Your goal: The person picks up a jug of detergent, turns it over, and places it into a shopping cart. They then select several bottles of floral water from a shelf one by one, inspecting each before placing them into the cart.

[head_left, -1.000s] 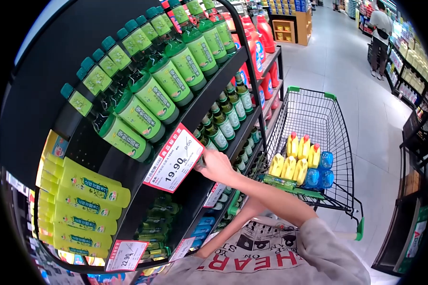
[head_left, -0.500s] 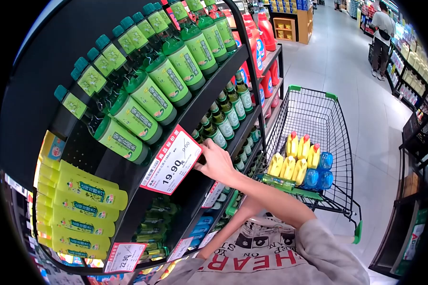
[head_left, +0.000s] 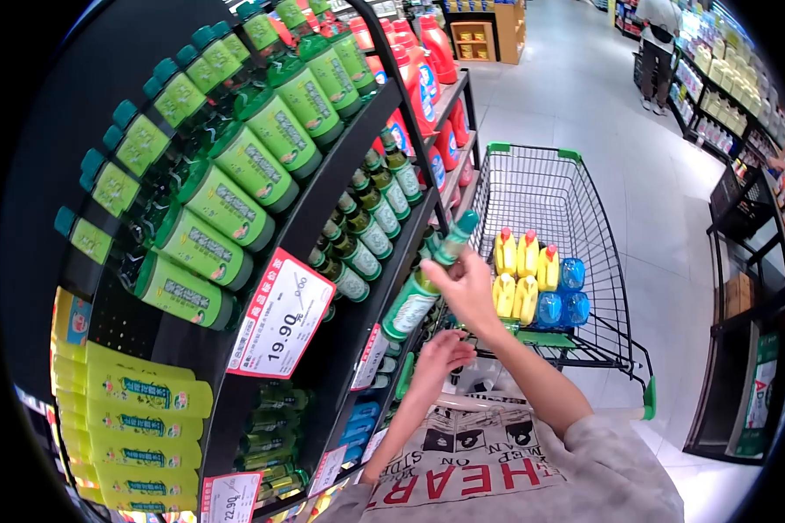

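My right hand (head_left: pixel 469 298) is closed around the upper part of a green bottle (head_left: pixel 407 310) with a teal cap and a pale label. The bottle tilts, cap toward the shopping cart (head_left: pixel 604 228), its base near the lower shelf's edge. Below it, my left hand (head_left: pixel 442 359) holds nothing; its fingers are loosely bent and partly apart, close to the cart's handle (head_left: pixel 480 404). Similar small green bottles (head_left: pixel 360 253) stand in rows on the shelf to the left. Inside the cart are several yellow bottles (head_left: pixel 526 253) with red caps and several blue containers (head_left: pixel 572 274).
Large green bottles (head_left: pixel 240 225) fill the upper shelf, above a 19.90 price sign (head_left: pixel 281 324). Yellow-green bottles (head_left: pixel 148 397) stand at lower left. Red detergent jugs (head_left: pixel 427 74) are beyond. A person (head_left: pixel 658 48) stands farther down the aisle. A black rack (head_left: pixel 741 340) is at right.
My right hand has come away from the shelf toward the cart with a green bottle in it. My left hand has risen into view beneath it. The view has shifted right.
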`<state>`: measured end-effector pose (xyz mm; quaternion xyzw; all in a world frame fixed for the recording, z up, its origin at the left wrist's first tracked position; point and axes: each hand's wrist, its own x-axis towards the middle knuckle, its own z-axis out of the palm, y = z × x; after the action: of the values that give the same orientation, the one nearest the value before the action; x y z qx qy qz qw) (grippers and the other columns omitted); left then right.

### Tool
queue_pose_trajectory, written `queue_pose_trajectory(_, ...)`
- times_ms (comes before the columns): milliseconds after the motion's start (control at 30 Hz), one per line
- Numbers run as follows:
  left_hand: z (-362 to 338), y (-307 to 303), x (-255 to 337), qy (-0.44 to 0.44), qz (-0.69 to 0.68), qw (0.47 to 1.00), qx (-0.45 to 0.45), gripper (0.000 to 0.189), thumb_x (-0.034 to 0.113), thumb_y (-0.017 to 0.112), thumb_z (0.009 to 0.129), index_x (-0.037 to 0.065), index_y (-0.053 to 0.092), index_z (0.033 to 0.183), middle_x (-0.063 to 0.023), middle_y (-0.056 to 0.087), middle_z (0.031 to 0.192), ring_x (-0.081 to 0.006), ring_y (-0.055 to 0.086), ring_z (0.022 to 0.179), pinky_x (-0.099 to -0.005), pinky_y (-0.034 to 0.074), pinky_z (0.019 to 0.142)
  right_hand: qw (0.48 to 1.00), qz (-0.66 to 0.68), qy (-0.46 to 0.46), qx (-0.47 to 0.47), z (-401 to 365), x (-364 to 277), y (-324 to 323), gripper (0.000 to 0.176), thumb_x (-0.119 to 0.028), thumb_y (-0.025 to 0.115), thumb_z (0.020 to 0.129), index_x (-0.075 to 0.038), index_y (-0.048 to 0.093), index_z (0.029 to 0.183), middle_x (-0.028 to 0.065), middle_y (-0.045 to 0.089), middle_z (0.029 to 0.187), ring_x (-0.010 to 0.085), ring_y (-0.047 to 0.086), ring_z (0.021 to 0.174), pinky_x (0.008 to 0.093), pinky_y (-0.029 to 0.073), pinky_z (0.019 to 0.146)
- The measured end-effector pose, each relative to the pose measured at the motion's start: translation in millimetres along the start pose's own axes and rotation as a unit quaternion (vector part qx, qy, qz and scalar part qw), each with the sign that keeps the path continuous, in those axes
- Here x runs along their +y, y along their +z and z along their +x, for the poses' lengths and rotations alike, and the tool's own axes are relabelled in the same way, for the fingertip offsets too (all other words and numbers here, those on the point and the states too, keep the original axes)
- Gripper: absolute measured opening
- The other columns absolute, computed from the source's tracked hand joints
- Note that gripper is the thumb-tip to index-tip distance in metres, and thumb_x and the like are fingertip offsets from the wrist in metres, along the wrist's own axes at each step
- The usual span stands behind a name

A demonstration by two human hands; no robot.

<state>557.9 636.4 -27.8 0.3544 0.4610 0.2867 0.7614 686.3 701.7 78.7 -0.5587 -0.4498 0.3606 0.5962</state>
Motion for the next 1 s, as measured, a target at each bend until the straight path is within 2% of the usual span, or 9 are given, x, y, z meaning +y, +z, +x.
queue_pose_trajectory(67, 0, -4, 8, -0.038, -0.166, 0.985, -0.016, 0.032, 0.026, 0.042, 0.100, 0.001, 0.052, 0.118, -0.0136, 0.065, 0.099, -0.0245, 0.065, 0.091, -0.0362, 0.053, 0.083, 0.992, 0.121, 0.014, 0.035, 3, 14, -18, 0.026, -0.020, 0.071, 0.082, -0.001, 0.061, 0.096, -0.0029, 0.056, 0.071, 0.0039, 0.046, 0.060, 0.0213, 0.038, 0.054)
queue_pose_trajectory(100, 1, -10, 1, -0.063, -0.219, 0.973, -0.021, 0.037, 0.030, 0.036, 0.101, 0.002, 0.050, 0.122, -0.0156, 0.065, 0.101, -0.0287, 0.065, 0.093, -0.0401, 0.053, 0.085, 0.992, 0.105, 0.057, 0.028, -2, 12, -36, 0.022, -0.019, 0.069, 0.084, -0.002, 0.062, 0.095, -0.0022, 0.057, 0.076, 0.0044, 0.048, 0.065, 0.0202, 0.038, 0.058)
queue_pose_trajectory(200, -1, -6, 14, -0.097, -0.279, 0.953, -0.065, 0.053, 0.046, 0.035, 0.099, 0.002, 0.046, 0.127, -0.0196, 0.061, 0.111, -0.0311, 0.063, 0.097, -0.0424, 0.053, 0.086, 0.971, 0.169, 0.165, 0.034, -3, 36, -58, 0.021, -0.021, 0.069, 0.084, -0.003, 0.062, 0.092, -0.0022, 0.056, 0.074, 0.0042, 0.045, 0.065, 0.0216, 0.037, 0.059)
queue_pose_trajectory(267, -6, 15, 30, -0.093, -0.218, 0.971, -0.033, 0.062, 0.053, 0.031, 0.098, 0.003, 0.040, 0.133, -0.0210, 0.059, 0.114, -0.0316, 0.063, 0.099, -0.0435, 0.053, 0.085, 0.968, 0.167, 0.182, 0.045, -5, 68, -63, 0.020, -0.022, 0.070, 0.083, -0.004, 0.063, 0.087, -0.0035, 0.053, 0.070, 0.0038, 0.043, 0.062, 0.0220, 0.034, 0.056)
queue_pose_trajectory(333, -3, 21, 30, -0.097, -0.158, 0.977, -0.109, 0.063, 0.055, 0.027, 0.098, 0.004, 0.037, 0.135, -0.0206, 0.060, 0.112, -0.0310, 0.064, 0.097, -0.0445, 0.054, 0.083, 0.977, 0.101, 0.185, 0.010, -9, 68, -66, 0.022, -0.024, 0.071, 0.082, -0.004, 0.063, 0.080, -0.0050, 0.049, 0.065, 0.0034, 0.040, 0.059, 0.0225, 0.032, 0.052)
queue_pose_trajectory(467, 10, 23, 4, -0.108, -0.135, 0.976, -0.131, 0.060, 0.056, 0.026, 0.098, 0.005, 0.047, 0.124, -0.0147, 0.065, 0.090, -0.0245, 0.066, 0.073, -0.0375, 0.056, 0.064, 0.988, -0.015, 0.147, -0.035, -16, 84, -64, 0.027, -0.028, 0.072, 0.082, -0.003, 0.062, 0.079, -0.0057, 0.047, 0.063, 0.0030, 0.038, 0.059, 0.0237, 0.031, 0.051)
queue_pose_trajectory(667, 8, 15, 5, -0.134, -0.094, 0.984, -0.068, 0.061, 0.058, 0.027, 0.097, 0.006, 0.052, 0.115, -0.0111, 0.065, 0.078, -0.0208, 0.065, 0.063, -0.0354, 0.056, 0.055, 0.974, 0.123, 0.189, -0.034, -21, 99, -51, 0.033, -0.033, 0.066, 0.088, -0.001, 0.061, 0.080, -0.0038, 0.051, 0.067, 0.0041, 0.040, 0.062, 0.0235, 0.034, 0.054)
queue_pose_trajectory(800, 5, 13, 5, -0.147, -0.099, 0.982, -0.071, 0.064, 0.059, 0.027, 0.096, 0.004, 0.056, 0.112, -0.0098, 0.065, 0.074, -0.0204, 0.065, 0.059, -0.0339, 0.056, 0.055, 0.954, 0.182, 0.231, -0.052, -26, 92, -51, 0.033, -0.032, 0.058, 0.093, 0.000, 0.064, 0.088, 0.0016, 0.063, 0.077, 0.0063, 0.053, 0.072, 0.0237, 0.043, 0.069)
queue_pose_trajectory(1000, 4, 16, 6, -0.147, -0.089, 0.983, -0.058, 0.064, 0.060, 0.028, 0.096, 0.004, 0.057, 0.110, -0.0093, 0.065, 0.072, -0.0190, 0.064, 0.057, -0.0316, 0.055, 0.054, 0.943, 0.194, 0.261, -0.062, -27, 91, -54, 0.033, -0.031, 0.056, 0.094, 0.000, 0.065, 0.091, 0.0049, 0.068, 0.086, 0.0079, 0.057, 0.076, 0.0252, 0.045, 0.073)
